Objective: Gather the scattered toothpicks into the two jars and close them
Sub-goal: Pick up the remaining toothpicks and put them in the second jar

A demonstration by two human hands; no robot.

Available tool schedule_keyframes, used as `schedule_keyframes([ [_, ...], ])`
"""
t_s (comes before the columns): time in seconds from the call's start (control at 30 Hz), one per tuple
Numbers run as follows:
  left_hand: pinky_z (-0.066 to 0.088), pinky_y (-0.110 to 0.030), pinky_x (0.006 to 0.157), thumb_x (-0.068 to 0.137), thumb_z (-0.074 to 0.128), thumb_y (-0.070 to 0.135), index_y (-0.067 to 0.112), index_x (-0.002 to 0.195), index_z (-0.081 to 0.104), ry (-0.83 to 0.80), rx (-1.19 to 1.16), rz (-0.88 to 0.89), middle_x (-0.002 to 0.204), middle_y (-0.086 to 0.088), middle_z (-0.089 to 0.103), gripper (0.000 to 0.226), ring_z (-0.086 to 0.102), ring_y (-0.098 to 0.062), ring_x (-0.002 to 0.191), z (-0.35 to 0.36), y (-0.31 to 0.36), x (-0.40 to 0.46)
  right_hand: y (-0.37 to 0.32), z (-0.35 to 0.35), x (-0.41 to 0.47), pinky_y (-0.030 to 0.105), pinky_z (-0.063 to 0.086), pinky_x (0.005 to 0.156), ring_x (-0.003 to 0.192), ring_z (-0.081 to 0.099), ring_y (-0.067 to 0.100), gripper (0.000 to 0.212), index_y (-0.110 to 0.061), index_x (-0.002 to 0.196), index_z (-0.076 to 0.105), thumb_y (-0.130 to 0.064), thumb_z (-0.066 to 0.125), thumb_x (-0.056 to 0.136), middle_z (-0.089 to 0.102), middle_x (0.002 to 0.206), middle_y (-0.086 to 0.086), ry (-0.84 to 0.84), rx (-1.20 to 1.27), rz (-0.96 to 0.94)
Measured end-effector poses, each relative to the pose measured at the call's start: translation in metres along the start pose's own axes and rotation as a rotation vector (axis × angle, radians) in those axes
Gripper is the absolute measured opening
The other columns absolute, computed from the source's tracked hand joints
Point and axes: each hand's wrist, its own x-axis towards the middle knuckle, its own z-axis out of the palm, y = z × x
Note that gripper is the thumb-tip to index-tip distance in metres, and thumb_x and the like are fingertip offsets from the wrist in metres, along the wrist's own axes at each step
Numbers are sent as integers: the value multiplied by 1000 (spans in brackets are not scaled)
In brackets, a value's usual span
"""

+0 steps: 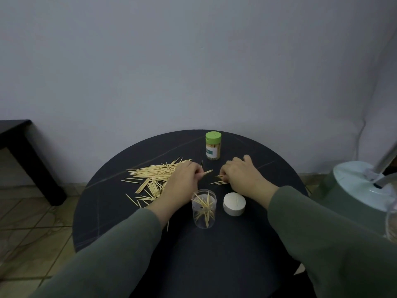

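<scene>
Between both hands, toothpicks (pixel 208 172) pinched in left fingers (pixel 198 171); right fingers (pixel 225 172) curled on others.

- The closed jar (pixel 213 146) stood at the far side of the round table (pixel 214 250).
- The open jar (pixel 204 208) stood nearer, with toothpicks inside it.
- The loose lid (pixel 234 203) lay just right of the open jar.
- The scattered toothpicks (pixel 153 177) lay left of both jars.
- A few toothpicks (pixel 220 181) lay between the two jars.

Dim, flat light; soft focus; edges warped
</scene>
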Motion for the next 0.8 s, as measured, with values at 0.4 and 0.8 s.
schedule_keyframes([
  [0.4, 45, -26, 84, 98, 52, 16, 27, 114, 65, 165, -465, -93, 107, 8, 65, 24, 56, -9, 102, -26, 17, -8, -15, -22, -22, 38, 30, 99, 106, 49, 13, 17, -25, 111, 62, -28, 50, 99, 55, 106, -9, 221, 432, 104],
  [0.8, 51, -33, 83, 89, 67, 16, 27, 96, 64, -90, -615, 59, 81, 5, 71, 13, 65, -17, 82, -82, 14, -35, -46, -39, -54, 17, 51, 78, 79, 59, -4, 13, -24, 91, 63, -12, 58, 94, 62, 85, -10, 178, 1288, -38],
])
